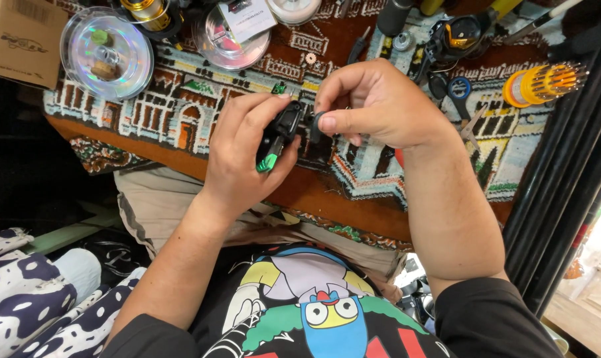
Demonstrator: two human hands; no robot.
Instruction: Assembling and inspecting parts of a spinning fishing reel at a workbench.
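Observation:
My left hand [241,156] grips a small black fishing reel body [278,136] with green accents, held above a patterned rug mat [181,113]. My right hand [373,103] pinches a small dark round part [316,121] between thumb and forefinger, right against the reel's right side. Both hands hover over the middle of the mat, close together, almost touching.
Clear line spools [106,52] [231,36] lie at the mat's back left, beside a cardboard box [18,36]. A yellow screwdriver-bit holder [546,83], a black reel [456,36], blue-handled scissors [458,89] and a small gear [310,58] lie at the back right. Dark rods [566,172] lean on the right.

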